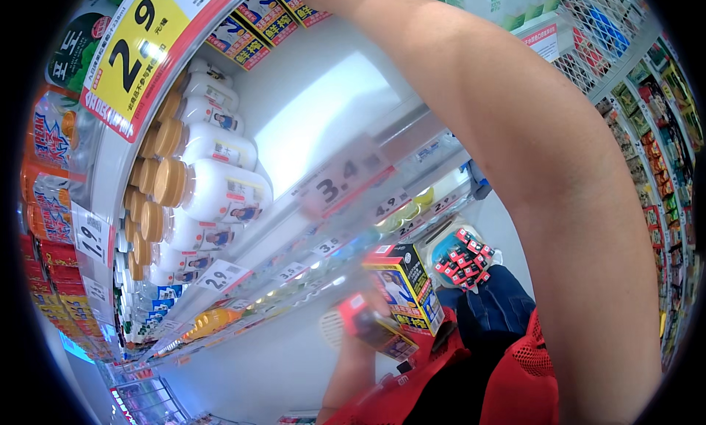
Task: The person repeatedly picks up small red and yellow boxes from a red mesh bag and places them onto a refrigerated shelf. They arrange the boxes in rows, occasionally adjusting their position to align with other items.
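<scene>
My left hand (376, 303), blurred, holds a black and yellow drink carton (405, 287) upright against the red mesh vest. A second carton (380, 328) with a red end lies tilted in or against the same hand. My right arm (513, 110) crosses the view up to the top edge, where the hand is out of view beside a row of matching cartons (265, 17) on the shelf. White bottles with gold caps (220, 190) stand stacked on that shelf. Below, a pale container (433, 240) with a blue inside holds several small red and black items.
A shelf rail with price tags (218, 276) runs diagonally, lower shelves with bottles beneath it. Orange bottles (52, 144) and red cans (58, 259) stand at the left. A wire mesh rack (601, 33) and shelves of packets (656, 166) are at the right.
</scene>
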Motion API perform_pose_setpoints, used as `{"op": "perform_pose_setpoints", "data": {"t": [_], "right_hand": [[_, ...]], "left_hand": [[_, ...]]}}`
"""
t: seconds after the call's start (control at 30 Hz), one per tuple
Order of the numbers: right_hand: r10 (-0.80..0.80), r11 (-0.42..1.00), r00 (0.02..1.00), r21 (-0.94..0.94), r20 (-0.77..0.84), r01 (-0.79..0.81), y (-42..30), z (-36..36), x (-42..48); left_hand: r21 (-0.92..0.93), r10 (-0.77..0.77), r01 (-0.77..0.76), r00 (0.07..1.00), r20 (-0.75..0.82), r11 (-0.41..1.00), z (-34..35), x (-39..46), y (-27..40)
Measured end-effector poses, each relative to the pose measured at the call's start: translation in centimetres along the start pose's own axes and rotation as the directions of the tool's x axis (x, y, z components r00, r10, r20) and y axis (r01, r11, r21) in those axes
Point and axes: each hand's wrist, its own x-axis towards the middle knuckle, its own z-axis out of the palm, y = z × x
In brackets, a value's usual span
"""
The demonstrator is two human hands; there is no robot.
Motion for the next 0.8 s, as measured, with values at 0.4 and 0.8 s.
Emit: {"op": "perform_pose_setpoints", "data": {"t": [0.4, 0.8], "right_hand": [[0.068, 0.991, 0.997, -0.121, 0.044, -0.062, 1.1, 3.0, 1.1], [0.149, 0.985, 0.983, -0.103, 0.11, -0.138, -0.6, 1.2, -1.9]], "left_hand": [[0.005, 0.024, -0.024, 1.0, 0.001, 1.0, -0.6, 0.0, -0.6], [0.035, 0.061, -0.062, 0.998, 0.021, 0.997, -1.6, -1.1, -1.2]]}}
